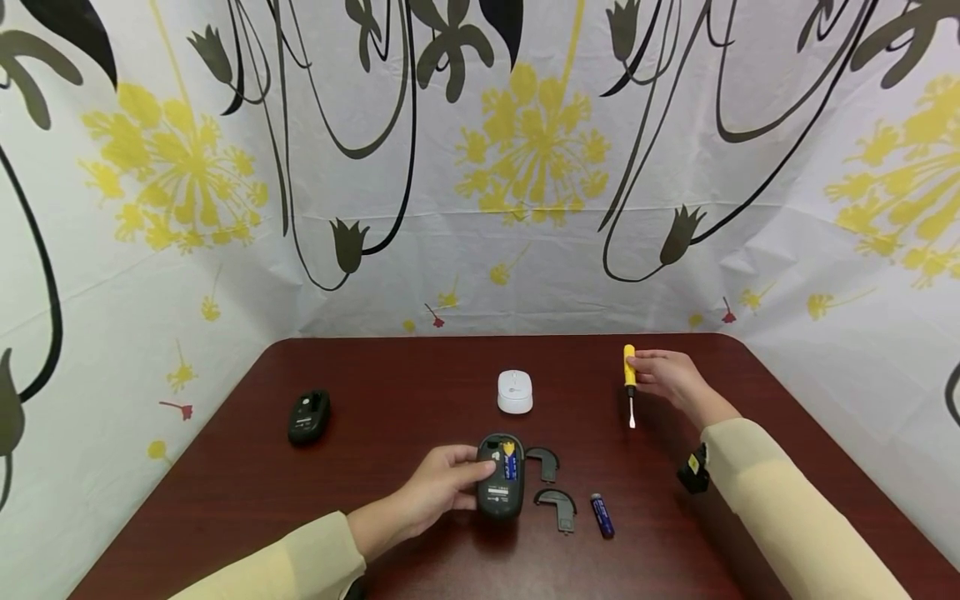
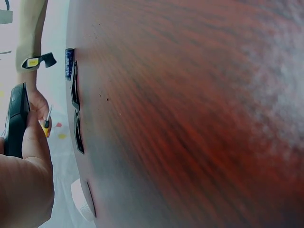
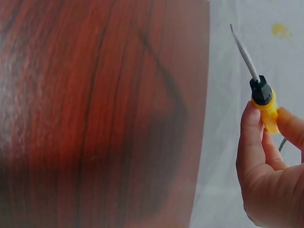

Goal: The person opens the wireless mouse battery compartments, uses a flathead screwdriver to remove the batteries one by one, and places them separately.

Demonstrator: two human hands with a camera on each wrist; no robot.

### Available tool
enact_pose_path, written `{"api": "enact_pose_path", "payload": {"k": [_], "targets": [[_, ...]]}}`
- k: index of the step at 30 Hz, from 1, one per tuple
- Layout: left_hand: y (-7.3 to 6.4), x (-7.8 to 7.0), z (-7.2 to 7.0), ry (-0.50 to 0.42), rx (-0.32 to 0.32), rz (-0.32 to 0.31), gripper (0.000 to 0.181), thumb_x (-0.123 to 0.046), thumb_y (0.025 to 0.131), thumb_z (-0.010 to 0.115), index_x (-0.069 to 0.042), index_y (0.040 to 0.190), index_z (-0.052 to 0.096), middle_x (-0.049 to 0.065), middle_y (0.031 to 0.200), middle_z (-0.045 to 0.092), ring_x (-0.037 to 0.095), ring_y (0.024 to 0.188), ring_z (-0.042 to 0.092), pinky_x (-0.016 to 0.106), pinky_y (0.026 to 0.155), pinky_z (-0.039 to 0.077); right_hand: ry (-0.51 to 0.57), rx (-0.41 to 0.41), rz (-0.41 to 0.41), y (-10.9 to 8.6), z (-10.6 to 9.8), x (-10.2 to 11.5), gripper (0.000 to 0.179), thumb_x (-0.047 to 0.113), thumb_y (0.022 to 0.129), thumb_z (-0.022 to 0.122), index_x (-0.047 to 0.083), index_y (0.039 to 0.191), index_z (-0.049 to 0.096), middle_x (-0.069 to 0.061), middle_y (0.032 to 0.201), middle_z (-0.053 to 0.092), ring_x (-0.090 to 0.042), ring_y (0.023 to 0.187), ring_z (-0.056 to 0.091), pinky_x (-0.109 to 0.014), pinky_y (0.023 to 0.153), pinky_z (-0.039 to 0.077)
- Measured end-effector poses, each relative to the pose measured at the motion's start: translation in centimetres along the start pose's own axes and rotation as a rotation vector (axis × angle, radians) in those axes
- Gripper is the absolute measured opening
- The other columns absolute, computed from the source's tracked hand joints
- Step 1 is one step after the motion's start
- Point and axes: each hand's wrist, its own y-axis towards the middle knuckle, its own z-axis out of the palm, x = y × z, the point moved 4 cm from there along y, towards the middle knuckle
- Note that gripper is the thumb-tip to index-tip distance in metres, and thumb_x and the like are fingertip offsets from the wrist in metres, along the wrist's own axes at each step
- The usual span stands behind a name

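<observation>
Head view: the left hand (image 1: 441, 482) grips the wireless mouse (image 1: 500, 502), 1 battery (image 1: 511, 465) inside; at 2 o'clock the right hand (image 1: 670, 377) pinches a flat-blade screwdriver (image 1: 630, 377). Likely battery-prying; next calls for reaching toward 8 o'clock.

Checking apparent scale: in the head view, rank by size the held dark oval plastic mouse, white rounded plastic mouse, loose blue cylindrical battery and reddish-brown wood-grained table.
1. Reddish-brown table
2. Held dark mouse; nearness may enlarge it
3. White mouse
4. Loose blue battery
</observation>
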Motion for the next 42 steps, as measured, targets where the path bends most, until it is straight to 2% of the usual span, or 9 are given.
{"api": "enact_pose_path", "payload": {"k": [7,17,25,32,42], "targets": [[0.0,0.1,0.0,-0.006,-0.005,0.003,0.038,-0.013,0.094,0.064,0.014,0.119,0.055,0.018,0.106,0.066,0.026,0.095,0.067,0.043,0.08,0.056,-0.015,-0.012,0.061,0.8,-0.4,-1.0,0.051,0.018,0.098,0.059,-0.011,0.137,0.042,-0.002,0.093,0.062,-0.011,0.078,0.064,-0.03,0.076,0.057],[0.0,0.1,-0.1,-0.007,-0.005,0.011,0.038,-0.013,0.094,0.064,0.014,0.12,0.055,0.019,0.107,0.066,0.027,0.096,0.066,0.044,0.08,0.056,-0.052,0.02,0.12,1.6,-0.7,-2.7,0.05,0.015,0.098,0.06,-0.011,0.136,0.042,-0.004,0.093,0.061,-0.013,0.078,0.062,-0.032,0.075,0.057],[-0.1,0.2,-0.1,0.003,-0.009,0.002,0.038,-0.014,0.094,0.064,0.013,0.12,0.056,0.018,0.106,0.066,0.027,0.095,0.067,0.043,0.08,0.057,-0.016,0.013,0.124,1.9,-0.8,-3.5,0.048,0.011,0.097,0.06,-0.013,0.135,0.043,-0.004,0.091,0.061,-0.014,0.077,0.063,-0.032,0.075,0.058],[0.0,0.2,-0.2,0.006,-0.008,0.003,0.039,-0.014,0.094,0.064,0.013,0.121,0.055,0.018,0.106,0.066,0.027,0.094,0.067,0.043,0.08,0.057,-0.053,-0.006,0.105,1.7,-0.7,-3.8,0.045,0.011,0.096,0.063,-0.014,0.131,0.049,-0.003,0.092,0.064,-0.013,0.078,0.063,-0.033,0.074,0.058],[0.0,0.2,-0.2,0.007,-0.008,0.005,0.04,-0.014,0.094,0.064,0.013,0.121,0.055,0.018,0.107,0.066,0.027,0.095,0.067,0.043,0.08,0.057,-0.086,-0.015,0.096,1.6,-0.4,-3.6,0.043,0.003,0.093,0.063,-0.019,0.127,0.049,-0.013,0.1,0.062,-0.014,0.076,0.065,-0.036,0.076,0.058]]}}
